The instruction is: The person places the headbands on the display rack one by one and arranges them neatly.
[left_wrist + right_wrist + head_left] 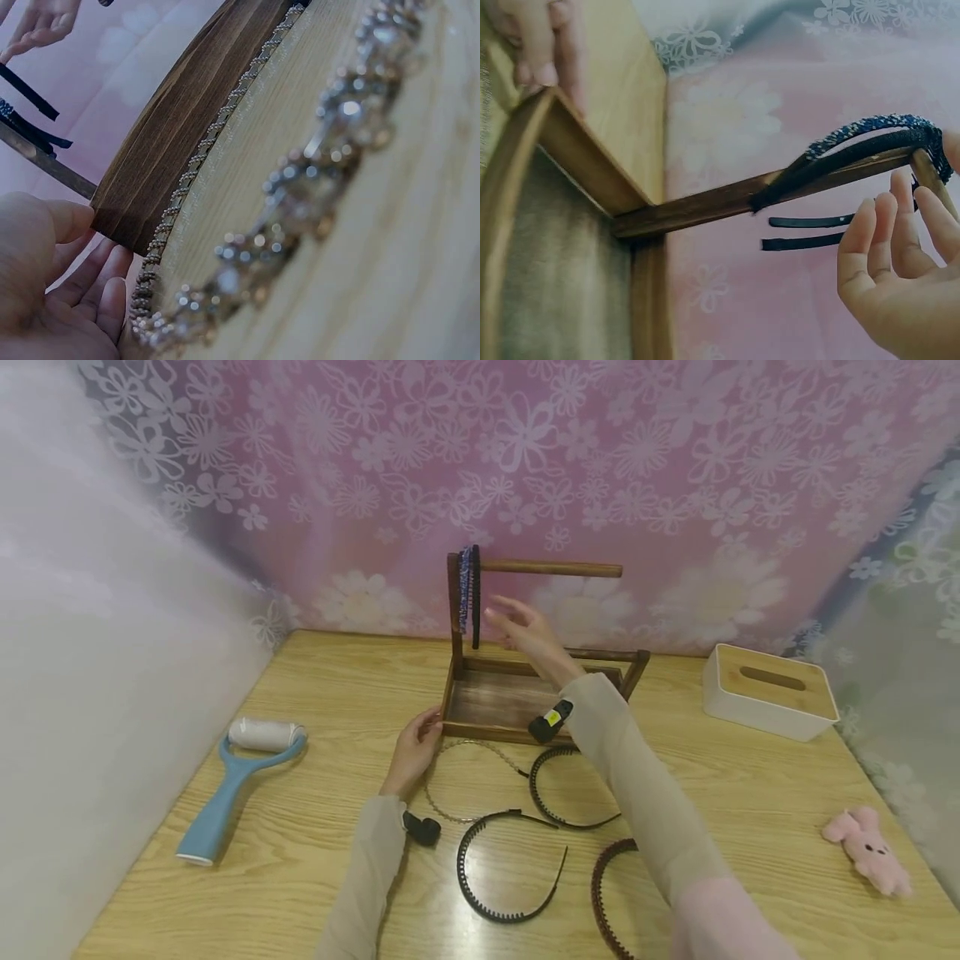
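A wooden stand (487,732) (180,120) (697,210) has a tray base and an upper rod. From the rod's left end hang a blue glittery headband (464,597) (855,130) and a black one (476,614) beside it. My left hand (415,752) (45,270) (547,37) grips the tray's front left corner, thumb on one side and fingers on the other. Just right of the hanging bands is my right hand (528,639) (907,285), fingers spread and slightly bent, holding nothing. A beaded headband (426,789) (225,124) lies before the tray.
Toothed black headbands (465,868) and a brown one (597,893) lie on the table's front half. A blue lint roller (217,810) is at left. At right are a white tissue box (757,714) with a wooden lid and a pink plush toy (872,852).
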A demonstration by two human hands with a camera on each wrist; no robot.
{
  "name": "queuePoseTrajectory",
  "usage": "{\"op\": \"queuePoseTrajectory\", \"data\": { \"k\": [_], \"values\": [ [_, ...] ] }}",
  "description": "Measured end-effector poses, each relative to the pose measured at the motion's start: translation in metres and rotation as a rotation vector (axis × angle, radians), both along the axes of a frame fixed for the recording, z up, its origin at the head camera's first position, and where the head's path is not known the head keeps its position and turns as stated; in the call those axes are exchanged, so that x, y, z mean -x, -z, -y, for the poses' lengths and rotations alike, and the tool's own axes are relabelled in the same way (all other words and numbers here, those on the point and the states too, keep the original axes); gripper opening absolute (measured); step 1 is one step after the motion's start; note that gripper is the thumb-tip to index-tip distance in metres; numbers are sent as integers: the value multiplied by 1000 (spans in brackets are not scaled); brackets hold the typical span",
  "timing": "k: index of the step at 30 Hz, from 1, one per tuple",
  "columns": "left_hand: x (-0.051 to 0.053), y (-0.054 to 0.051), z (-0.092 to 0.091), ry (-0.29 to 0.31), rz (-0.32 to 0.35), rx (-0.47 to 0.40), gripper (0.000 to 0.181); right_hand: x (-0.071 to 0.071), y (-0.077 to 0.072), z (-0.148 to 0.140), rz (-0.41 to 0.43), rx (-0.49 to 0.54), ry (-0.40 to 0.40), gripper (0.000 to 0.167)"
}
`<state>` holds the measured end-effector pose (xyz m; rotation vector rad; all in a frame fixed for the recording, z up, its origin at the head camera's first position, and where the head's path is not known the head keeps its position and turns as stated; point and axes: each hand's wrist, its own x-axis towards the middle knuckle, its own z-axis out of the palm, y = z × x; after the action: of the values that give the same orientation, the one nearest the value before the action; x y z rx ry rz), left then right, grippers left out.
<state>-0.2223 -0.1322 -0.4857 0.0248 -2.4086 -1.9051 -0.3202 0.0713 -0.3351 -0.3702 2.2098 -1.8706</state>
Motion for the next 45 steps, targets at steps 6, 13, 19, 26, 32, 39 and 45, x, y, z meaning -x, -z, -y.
{"op": "queuePoseTrajectory", "data": {
  "k": [6,13,19,26,32,39,45],
  "values": [
    [-2,-2,5,-8,15,-27,38,-17,17,-13,0,61,53,46],
    [3,11,-1,-110,-39,-71,32,-46,30,-44,42,59,70,45],
    [2,15,-5,-154,-38,-141,32,-68,46,-81,53,-52,80,43],
    [3,12,0,-166,28,-216,37,-91,67,-115,91,-70,93,42],
    [5,12,-1,-164,51,-203,38,-114,78,-136,127,-107,96,43],
    [6,11,-7,-147,47,-167,35,-140,90,-145,106,-287,-96,46],
    [4,11,-10,-148,11,-166,35,-150,105,-138,55,-310,-288,38]
  ]
}}
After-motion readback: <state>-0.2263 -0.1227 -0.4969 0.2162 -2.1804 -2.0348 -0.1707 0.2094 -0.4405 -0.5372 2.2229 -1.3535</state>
